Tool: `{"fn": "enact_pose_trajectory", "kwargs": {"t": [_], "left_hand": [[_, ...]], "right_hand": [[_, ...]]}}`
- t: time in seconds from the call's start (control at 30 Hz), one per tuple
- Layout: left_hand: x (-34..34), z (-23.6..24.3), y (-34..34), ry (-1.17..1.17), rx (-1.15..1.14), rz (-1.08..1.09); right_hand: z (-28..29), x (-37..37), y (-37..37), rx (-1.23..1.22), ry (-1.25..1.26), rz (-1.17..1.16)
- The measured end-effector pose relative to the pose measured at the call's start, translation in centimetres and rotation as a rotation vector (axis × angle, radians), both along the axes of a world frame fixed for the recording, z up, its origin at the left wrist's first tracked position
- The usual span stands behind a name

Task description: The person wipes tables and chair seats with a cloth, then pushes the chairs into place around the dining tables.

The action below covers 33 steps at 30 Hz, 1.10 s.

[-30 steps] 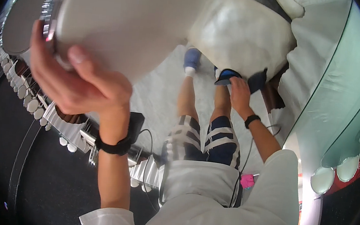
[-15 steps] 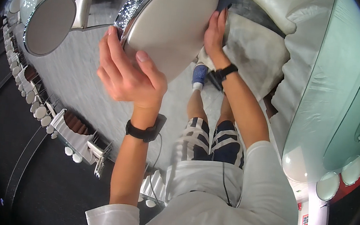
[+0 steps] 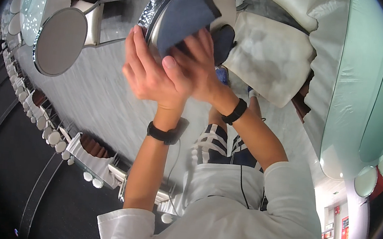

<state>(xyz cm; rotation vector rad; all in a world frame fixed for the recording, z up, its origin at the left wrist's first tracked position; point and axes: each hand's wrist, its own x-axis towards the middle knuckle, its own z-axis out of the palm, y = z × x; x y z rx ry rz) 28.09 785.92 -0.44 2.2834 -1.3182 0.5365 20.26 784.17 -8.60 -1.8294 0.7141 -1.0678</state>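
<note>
In front of me is the round, pale chair back (image 3: 224, 2) with a glittery silver rim. My left hand (image 3: 156, 76) grips its near left edge, fingers along the rim and thumb on the inner side. My right hand (image 3: 199, 64) presses a dark blue-grey cloth (image 3: 185, 18) against the pale face. One part of the cloth stands up across the chair back, while another flap hangs right of my fingers. Both hands lie close together, the left thumb overlapping the right hand in view. The cloth and hands hide much of the chair back.
A white chair seat (image 3: 270, 58) is to the right, beside a table with a draped white cloth (image 3: 321, 82) and a glass top (image 3: 362, 91). Other round-backed chairs (image 3: 60, 40) stand at the left. My feet are on the grey floor (image 3: 105, 92).
My right hand has swept the cloth leftward from the chair back's far right edge, across its face, to beside my left hand. My left hand keeps its hold on the rim.
</note>
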Motion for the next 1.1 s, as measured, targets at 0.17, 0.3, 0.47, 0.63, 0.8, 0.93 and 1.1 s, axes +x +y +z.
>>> {"fn": "enact_pose_trajectory", "kwargs": {"t": [0.17,0.3,0.47,0.63,0.8,0.93,1.1], "left_hand": [[1.0,0.6,0.3,0.144,-0.021,-0.103],[1.7,0.9,0.5,0.244,-0.034,-0.139],[1.9,1.4,0.5,0.288,-0.016,-0.133],[2.2,1.0,0.2,0.281,-0.016,-0.155],[1.7,0.6,-0.1,0.224,-0.01,-0.133],[1.0,0.5,0.2,0.183,0.012,-0.11],[0.8,0.6,0.2,0.15,0.036,-0.092]], "right_hand": [[-2.8,-2.0,3.9,-0.096,0.269,0.178],[-1.7,-1.1,-1.2,-0.403,0.289,0.071],[-0.4,1.1,-6.7,-0.552,0.246,0.243],[-2.2,2.7,-9.5,-0.158,0.019,-0.144],[-8.5,2.5,-13.2,0.252,-0.125,-0.332],[-14.7,0.9,-11.4,0.787,-0.286,-0.473],[-18.3,-0.3,-4.1,1.142,-0.375,-0.563]]}}
